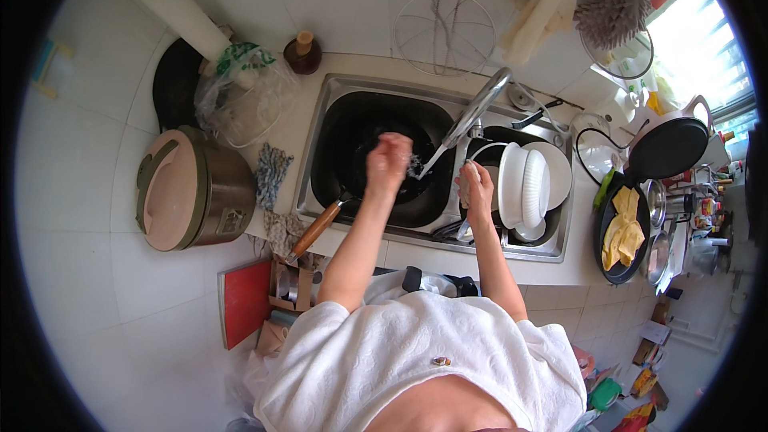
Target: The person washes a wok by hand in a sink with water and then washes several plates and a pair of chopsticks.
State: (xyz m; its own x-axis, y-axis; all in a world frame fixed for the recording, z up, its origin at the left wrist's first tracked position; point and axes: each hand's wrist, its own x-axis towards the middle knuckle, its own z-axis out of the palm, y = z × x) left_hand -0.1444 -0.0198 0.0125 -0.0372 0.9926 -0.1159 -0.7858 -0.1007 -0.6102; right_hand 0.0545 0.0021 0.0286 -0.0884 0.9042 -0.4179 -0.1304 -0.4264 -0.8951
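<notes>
Water runs from the curved metal faucet (480, 109) into the left basin of the steel double sink (318, 109). My left hand (389, 159) is over a dark pan (360, 150) in that basin; its fingers are blurred and curled, and whether they hold anything cannot be told. The pan's wooden handle (318, 229) sticks out over the front rim. My right hand (478, 187), between the basins, grips a pale cloth or sponge (465, 183). Right beside it, white bowls (513, 186) and a white plate (555, 174) stand on edge in the right basin.
A rice cooker (231, 189) and a plastic bag (240, 102) stand left of the sink, with a bunched cloth (273, 174) between cooker and sink. A dark bottle (302, 55) is behind. At right, a black pan (607, 210) holds a yellow cloth (624, 234).
</notes>
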